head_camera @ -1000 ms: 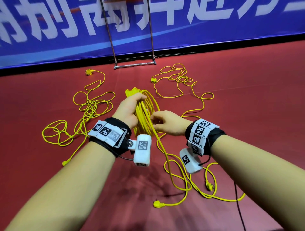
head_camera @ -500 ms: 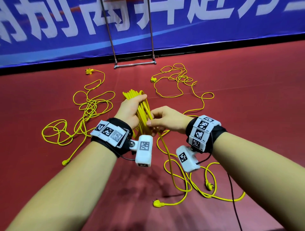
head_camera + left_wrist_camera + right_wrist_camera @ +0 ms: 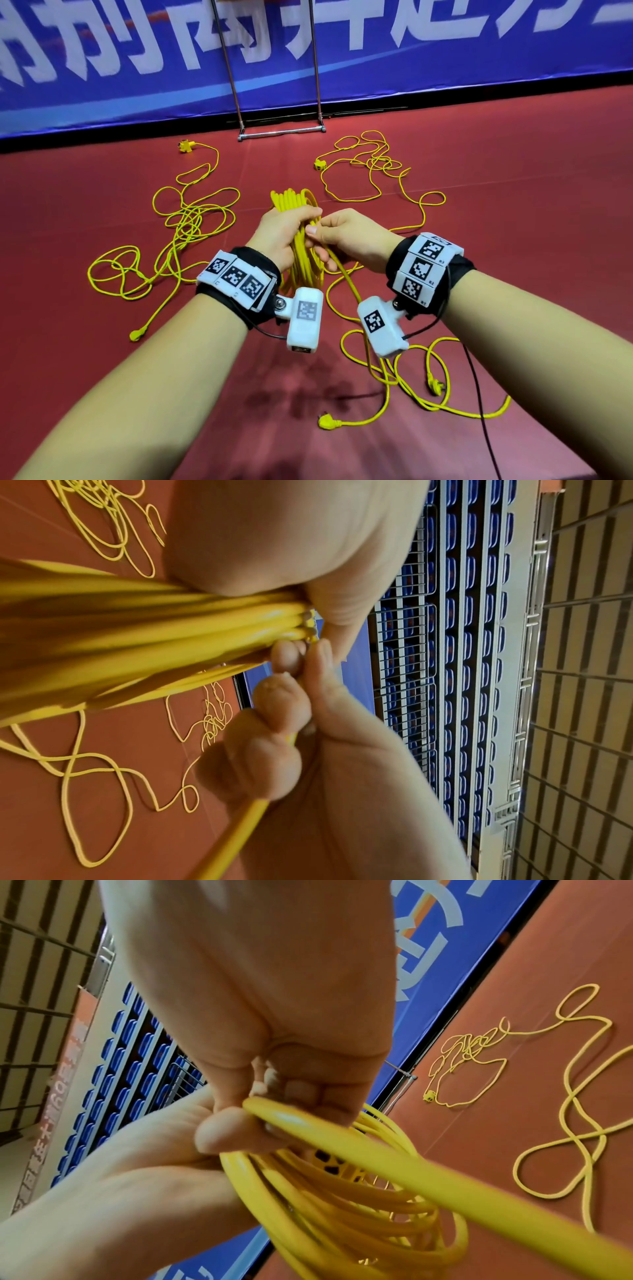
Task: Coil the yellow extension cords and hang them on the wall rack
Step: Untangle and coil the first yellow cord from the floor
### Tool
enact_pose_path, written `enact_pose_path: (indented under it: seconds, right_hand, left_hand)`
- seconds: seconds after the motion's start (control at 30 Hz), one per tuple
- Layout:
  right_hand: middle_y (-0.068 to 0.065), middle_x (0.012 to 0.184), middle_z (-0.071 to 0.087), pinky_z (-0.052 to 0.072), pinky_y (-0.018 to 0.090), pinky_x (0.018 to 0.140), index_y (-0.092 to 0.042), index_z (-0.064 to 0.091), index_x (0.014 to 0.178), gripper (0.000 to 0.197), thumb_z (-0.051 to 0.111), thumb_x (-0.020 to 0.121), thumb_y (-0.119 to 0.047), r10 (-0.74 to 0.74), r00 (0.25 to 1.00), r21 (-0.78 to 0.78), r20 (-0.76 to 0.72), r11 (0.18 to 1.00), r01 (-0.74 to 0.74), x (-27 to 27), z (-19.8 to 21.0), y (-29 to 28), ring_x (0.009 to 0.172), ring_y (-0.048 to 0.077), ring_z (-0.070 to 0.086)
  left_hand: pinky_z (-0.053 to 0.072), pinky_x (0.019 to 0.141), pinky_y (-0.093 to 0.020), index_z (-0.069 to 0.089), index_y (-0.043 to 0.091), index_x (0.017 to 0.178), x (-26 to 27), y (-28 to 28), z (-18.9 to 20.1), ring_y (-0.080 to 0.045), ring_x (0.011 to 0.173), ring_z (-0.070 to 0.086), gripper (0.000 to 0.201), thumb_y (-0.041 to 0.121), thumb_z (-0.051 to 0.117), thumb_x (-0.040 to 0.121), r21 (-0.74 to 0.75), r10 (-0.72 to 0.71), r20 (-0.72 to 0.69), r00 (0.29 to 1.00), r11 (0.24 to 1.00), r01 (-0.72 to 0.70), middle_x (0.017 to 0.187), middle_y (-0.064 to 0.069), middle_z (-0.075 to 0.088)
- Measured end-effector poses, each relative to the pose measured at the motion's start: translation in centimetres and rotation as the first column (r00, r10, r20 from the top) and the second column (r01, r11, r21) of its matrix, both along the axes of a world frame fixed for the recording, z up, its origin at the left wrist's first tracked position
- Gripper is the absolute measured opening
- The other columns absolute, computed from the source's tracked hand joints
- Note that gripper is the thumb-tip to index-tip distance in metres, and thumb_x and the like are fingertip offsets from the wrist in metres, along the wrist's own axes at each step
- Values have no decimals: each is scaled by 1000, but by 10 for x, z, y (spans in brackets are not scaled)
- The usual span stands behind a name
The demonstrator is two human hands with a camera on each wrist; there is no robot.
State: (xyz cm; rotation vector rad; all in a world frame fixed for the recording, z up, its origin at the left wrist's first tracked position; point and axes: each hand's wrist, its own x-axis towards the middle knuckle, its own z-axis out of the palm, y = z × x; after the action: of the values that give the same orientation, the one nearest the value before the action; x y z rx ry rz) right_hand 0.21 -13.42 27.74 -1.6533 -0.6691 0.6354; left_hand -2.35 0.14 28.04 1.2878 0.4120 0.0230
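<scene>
My left hand (image 3: 286,233) grips a coil of yellow extension cord (image 3: 303,260) at its top, several loops hanging below the fist. Against it, my right hand (image 3: 337,236) pinches the free strand (image 3: 346,277) of the same cord and holds it to the coil. That strand drops past the right wrist camera to loose loops on the floor (image 3: 387,377), ending in a plug (image 3: 327,422). In the right wrist view the coil (image 3: 342,1204) hangs under both hands. The left wrist view has the bundled loops (image 3: 154,631) running into the fist. A metal rack frame (image 3: 281,132) stands at the wall.
Two more yellow cords lie tangled on the red floor, one at the left (image 3: 185,222) and one at the back right (image 3: 373,164). A blue banner (image 3: 445,51) lines the wall behind the rack. A thin black cable (image 3: 483,411) hangs from my right wrist.
My right hand has carried the free strand up and left to the top of the coil, meeting the left hand. More cord has lifted off the floor.
</scene>
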Motion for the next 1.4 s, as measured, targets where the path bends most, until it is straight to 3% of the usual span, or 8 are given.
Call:
enact_pose_path:
  seconds: [0.27, 0.53, 0.73, 0.9, 1.0, 1.17, 1.27, 1.4]
  right_hand:
    - [8, 58, 56, 51, 29, 61, -8, 56, 75, 20, 59, 95, -9, 134, 985, -140, -110, 979, -149, 10, -16, -14, 57, 23, 61]
    - [0, 56, 59, 45, 27, 61, -13, 60, 75, 20, 63, 91, -2, 114, 993, -466, 26, 880, -89, 37, -82, -45, 56, 13, 63]
    - [1, 69, 69, 43, 19, 62, -18, 66, 78, 23, 58, 97, -29, 164, 979, -705, 120, 709, -32, 42, -115, -74, 59, 6, 59]
    - [2, 77, 69, 46, 29, 82, -17, 71, 98, 43, 45, 99, -52, 169, 953, -825, 251, 553, 119, 41, -107, -82, 90, 21, 65]
    - [12, 102, 66, 42, 33, 81, -11, 64, 103, 53, 41, 98, -58, 237, 879, -856, 414, 431, 287, 41, -93, -76, 107, 31, 60]
    - [10, 112, 66, 41, 34, 84, -17, 63, 111, 59, 38, 93, -68, 144, 834, -748, 533, 540, 385, 46, -70, -63, 112, 31, 57]
    - [12, 131, 61, 42, 36, 100, -20, 58, 131, 49, 34, 98, -47, 66, 821, -673, 568, 611, 417, 46, -56, -52, 123, 33, 52]
    - [11, 125, 66, 46, 37, 98, -20, 67, 121, 39, 39, 95, -27, -80, 765, -542, 638, 659, 521, 46, -48, -41, 117, 33, 57]
  left_hand:
    - [46, 53, -23, 52, 10, 65, 10, 17, 5, -14, 45, 53, 22, 7, 58, 86, -191, 240, -13, 971, 952, -238, 52, -1, 49]
    - [37, 50, -23, 43, 17, 52, 5, 50, 27, -10, 42, 41, 38, 4, 51, 87, -379, 333, 88, 939, 883, -278, 52, 5, 38]
    - [35, 46, -20, 43, 20, 65, 6, 70, 39, -7, 40, 36, 29, 14, 59, 89, -406, 332, 108, 937, 875, -263, 51, 9, 37]
    - [35, 47, -20, 43, 19, 64, 6, 77, 45, -8, 41, 36, 27, 10, 58, 85, -327, 328, 117, 937, 904, -275, 54, 8, 38]
    - [35, 47, -21, 46, 18, 63, 6, 72, 43, -9, 40, 36, 26, 7, 59, 83, -233, 316, 102, 943, 930, -286, 53, 7, 39]
    - [34, 46, -21, 50, 16, 63, 5, 59, 37, -10, 38, 35, 25, 4, 60, 82, -131, 297, 93, 950, 950, -284, 51, 4, 41]
    - [34, 45, -19, 50, 14, 63, 4, 45, 34, -9, 36, 35, 26, 2, 59, 84, -54, 262, 107, 959, 965, -258, 49, 3, 41]
    - [35, 45, -20, 50, 14, 63, 4, 34, 31, -10, 36, 35, 25, 1, 60, 83, -24, 200, 92, 975, 980, -199, 50, 2, 41]
